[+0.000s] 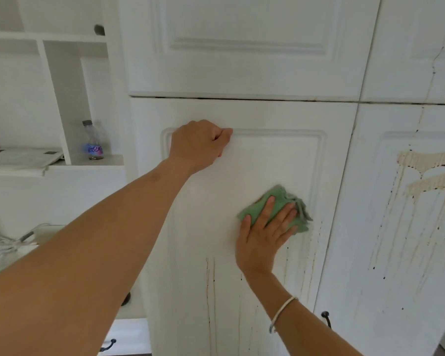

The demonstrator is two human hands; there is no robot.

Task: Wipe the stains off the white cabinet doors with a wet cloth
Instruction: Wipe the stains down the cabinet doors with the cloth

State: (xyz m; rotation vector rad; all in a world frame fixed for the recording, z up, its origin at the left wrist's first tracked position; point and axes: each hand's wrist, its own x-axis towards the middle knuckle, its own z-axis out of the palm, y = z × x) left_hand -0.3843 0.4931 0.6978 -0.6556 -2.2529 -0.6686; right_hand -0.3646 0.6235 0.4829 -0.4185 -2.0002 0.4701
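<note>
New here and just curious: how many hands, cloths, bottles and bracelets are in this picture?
Hands: 2
Cloths: 1
Bottles: 1
Bracelets: 1
Total: 5

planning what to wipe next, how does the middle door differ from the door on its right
The middle door shows only thin brown drip lines low down; the right door carries a broad beige splash with long runs. The right hand presses a green cloth on the middle door; nothing touches the right door. Both are white and panelled.
</note>
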